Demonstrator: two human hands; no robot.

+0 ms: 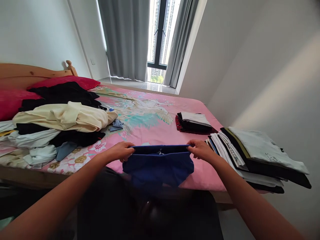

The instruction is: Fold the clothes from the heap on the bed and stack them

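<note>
A pair of blue shorts (160, 166) hangs at the near edge of the bed, its waistband stretched wide between my two hands. My left hand (122, 151) pinches the left end of the waistband, fingers closed on the cloth. At the opposite end, my right hand (198, 150) grips the waistband in the same way. A small white tag or cord shows inside the waist opening. The lower part of the shorts fades into a dark blur above my lap.
Loose clothes, with a cream garment (67, 116) on top, lie heaped at the left near red pillows (77, 81). On the pink bedsheet (150, 133), a small folded stack (195, 121) sits right of centre. A taller folded stack (265, 150) leans along the bed's right edge.
</note>
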